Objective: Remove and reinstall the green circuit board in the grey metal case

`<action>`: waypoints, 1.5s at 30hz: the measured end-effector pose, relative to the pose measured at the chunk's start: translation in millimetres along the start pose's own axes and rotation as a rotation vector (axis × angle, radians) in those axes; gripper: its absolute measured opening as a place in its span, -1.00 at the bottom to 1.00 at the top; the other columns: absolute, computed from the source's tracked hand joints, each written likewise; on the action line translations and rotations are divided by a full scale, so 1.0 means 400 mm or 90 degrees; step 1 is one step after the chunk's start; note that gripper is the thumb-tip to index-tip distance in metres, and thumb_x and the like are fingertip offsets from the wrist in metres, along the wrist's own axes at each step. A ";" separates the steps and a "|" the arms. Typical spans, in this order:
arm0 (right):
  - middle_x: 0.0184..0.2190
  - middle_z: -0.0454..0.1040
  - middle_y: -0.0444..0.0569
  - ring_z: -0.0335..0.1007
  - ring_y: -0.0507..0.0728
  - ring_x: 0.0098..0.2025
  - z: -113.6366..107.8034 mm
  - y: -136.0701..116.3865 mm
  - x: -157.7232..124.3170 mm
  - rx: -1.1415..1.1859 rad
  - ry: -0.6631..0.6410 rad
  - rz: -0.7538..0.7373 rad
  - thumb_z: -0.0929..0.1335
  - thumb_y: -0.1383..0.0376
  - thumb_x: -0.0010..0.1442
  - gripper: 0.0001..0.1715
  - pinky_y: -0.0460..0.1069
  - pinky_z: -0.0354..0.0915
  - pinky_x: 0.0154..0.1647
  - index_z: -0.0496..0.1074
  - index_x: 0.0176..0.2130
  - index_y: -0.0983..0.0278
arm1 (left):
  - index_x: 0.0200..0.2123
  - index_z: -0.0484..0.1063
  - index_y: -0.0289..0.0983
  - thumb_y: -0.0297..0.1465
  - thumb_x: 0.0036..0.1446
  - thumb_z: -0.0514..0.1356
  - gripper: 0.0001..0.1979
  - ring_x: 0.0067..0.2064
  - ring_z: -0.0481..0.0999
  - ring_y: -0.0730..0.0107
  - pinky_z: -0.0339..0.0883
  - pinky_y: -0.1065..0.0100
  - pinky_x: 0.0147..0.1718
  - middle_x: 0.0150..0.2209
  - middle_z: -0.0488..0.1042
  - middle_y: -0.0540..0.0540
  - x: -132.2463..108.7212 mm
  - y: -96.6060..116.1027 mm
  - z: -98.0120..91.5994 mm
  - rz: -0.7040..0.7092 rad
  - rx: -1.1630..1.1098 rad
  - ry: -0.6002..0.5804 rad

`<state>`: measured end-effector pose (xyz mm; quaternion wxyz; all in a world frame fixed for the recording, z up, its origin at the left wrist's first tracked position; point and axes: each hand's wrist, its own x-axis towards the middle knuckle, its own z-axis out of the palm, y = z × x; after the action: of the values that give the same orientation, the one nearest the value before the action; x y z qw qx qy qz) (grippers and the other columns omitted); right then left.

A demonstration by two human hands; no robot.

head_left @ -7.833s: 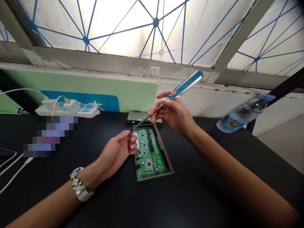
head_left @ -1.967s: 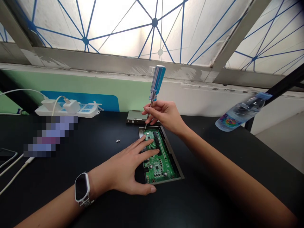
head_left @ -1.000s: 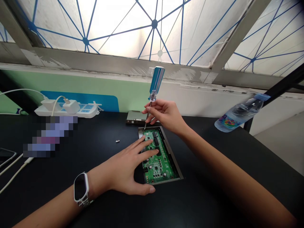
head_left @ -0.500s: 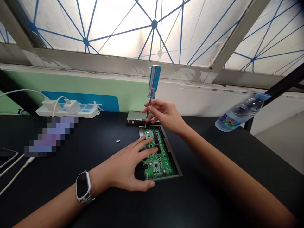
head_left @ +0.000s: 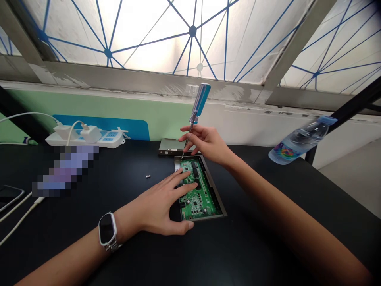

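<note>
A green circuit board [head_left: 202, 202] sits in a shallow metal case [head_left: 218, 198] on the black table. My left hand [head_left: 162, 204] lies over the left side of the board, fingers spread and fingertips resting on it. Between the fingers of my right hand [head_left: 208, 143] is the shaft of a screwdriver [head_left: 201, 102] with a clear and blue handle. The tool leans to the right, its tip down at the case's far left corner. Whatever lies right under the tip is too small to make out. Two small screws [head_left: 148, 176] lie left of the case.
Behind the case lies a flat grey metal cover [head_left: 171, 145]. A white power strip [head_left: 114, 140] with plugs and cables stands back left, near a blurred-out object [head_left: 67, 169] and a phone [head_left: 10, 194]. A water bottle [head_left: 300, 143] leans at the right.
The screwdriver's handle has tipped to the right while its tip stays at the same corner. Both hands keep nearly the same places.
</note>
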<state>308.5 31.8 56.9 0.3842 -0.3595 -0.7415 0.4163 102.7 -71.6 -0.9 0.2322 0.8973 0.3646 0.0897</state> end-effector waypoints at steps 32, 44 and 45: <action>-0.12 0.65 0.09 0.65 0.07 -0.33 0.000 -0.016 0.000 0.051 0.003 0.058 0.42 0.16 0.31 -0.69 -0.10 0.52 -0.40 0.53 -0.07 0.34 | 0.45 0.14 -0.07 0.05 0.13 0.33 -0.10 0.51 -0.15 -0.31 0.03 -0.24 0.39 0.53 -0.06 -0.13 0.000 0.006 -0.003 0.024 -0.045 0.011; -0.09 0.65 0.09 0.67 0.10 -0.30 0.000 -0.004 0.001 0.099 0.012 0.057 0.48 0.05 0.23 -0.58 -0.09 0.53 -0.42 0.55 -0.07 0.30 | 0.45 0.14 -0.05 0.08 0.13 0.31 -0.10 0.51 -0.14 -0.29 0.03 -0.24 0.39 0.53 -0.06 -0.10 -0.001 0.002 0.002 0.024 -0.039 0.017; -0.11 0.66 0.09 0.66 0.10 -0.31 0.000 -0.003 0.002 0.092 0.021 0.051 0.48 0.06 0.23 -0.60 -0.08 0.53 -0.41 0.56 -0.09 0.31 | 0.45 0.14 -0.04 0.08 0.13 0.31 -0.10 0.51 -0.14 -0.29 0.03 -0.23 0.39 0.53 -0.05 -0.10 -0.001 0.001 0.003 0.027 -0.043 0.022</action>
<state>308.1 31.8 58.3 0.4047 -0.3669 -0.6880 0.4779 103.1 -72.6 -1.7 0.2538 0.8947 0.3464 0.1225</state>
